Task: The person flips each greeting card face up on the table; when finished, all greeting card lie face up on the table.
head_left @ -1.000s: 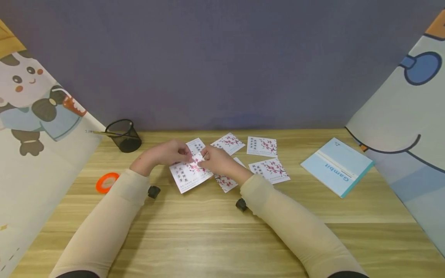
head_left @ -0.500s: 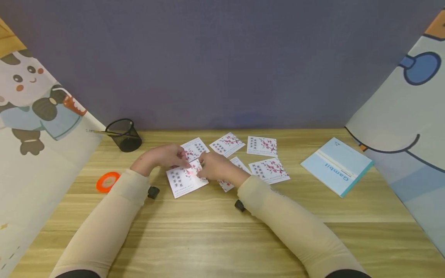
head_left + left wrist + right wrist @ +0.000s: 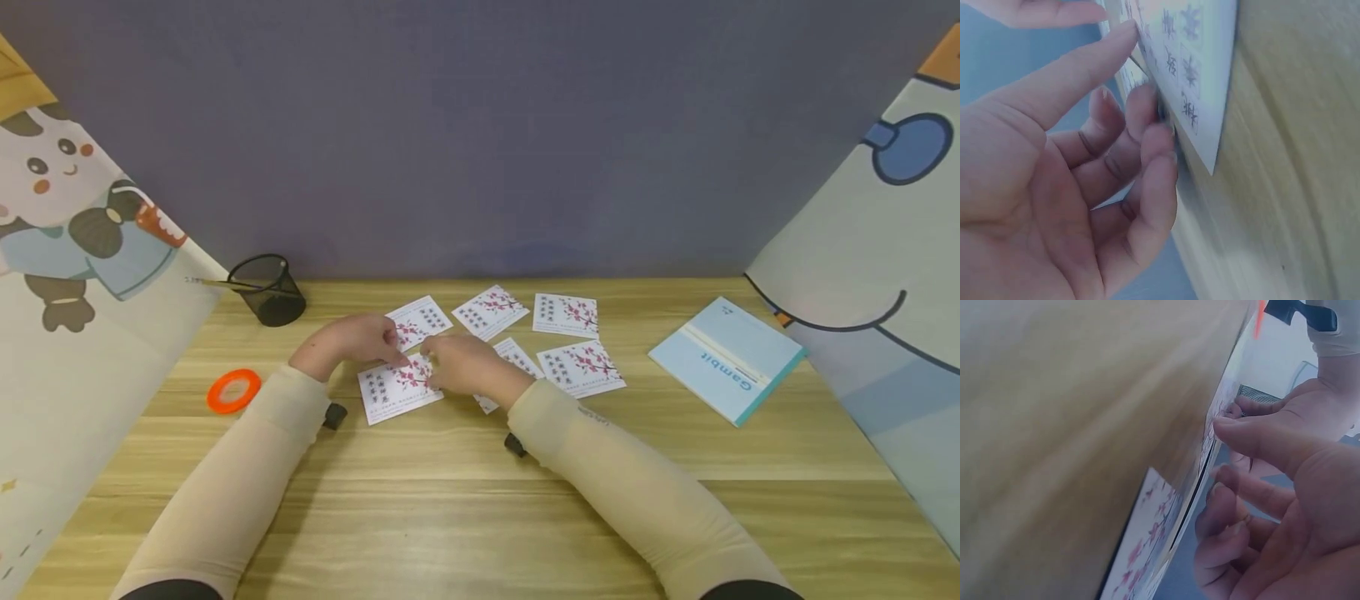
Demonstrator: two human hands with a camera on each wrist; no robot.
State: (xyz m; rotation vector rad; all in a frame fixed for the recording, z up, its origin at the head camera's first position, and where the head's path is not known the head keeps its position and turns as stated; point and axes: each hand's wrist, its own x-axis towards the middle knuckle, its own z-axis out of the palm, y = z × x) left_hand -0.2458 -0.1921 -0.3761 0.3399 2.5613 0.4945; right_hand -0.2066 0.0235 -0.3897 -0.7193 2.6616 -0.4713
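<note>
A white card (image 3: 396, 396) printed with pink blossoms and dark characters is at the left front of the card group. My left hand (image 3: 367, 340) holds its far edge, the thumb over the printed face and the curled fingers behind it in the left wrist view. At the same card's right side, my right hand (image 3: 467, 364) pinches the edge with thumb and bent fingers, hiding that corner. Just behind lies a matching card (image 3: 420, 321), partly covered by the left hand. Another blossom card (image 3: 517, 354) sits under the right hand and wrist, partly hidden.
More matching cards (image 3: 566, 314) lie at the back and right of the group. A black mesh pen cup (image 3: 277, 307) holding a pencil stands back left, near an orange tape roll (image 3: 233, 392). A light blue Gambit booklet (image 3: 727, 362) lies to the right on the wooden table (image 3: 420, 517).
Both hands have brought the card slightly toward the front left and lower, uncovering more of the card behind it. Over the last half second the movement is small.
</note>
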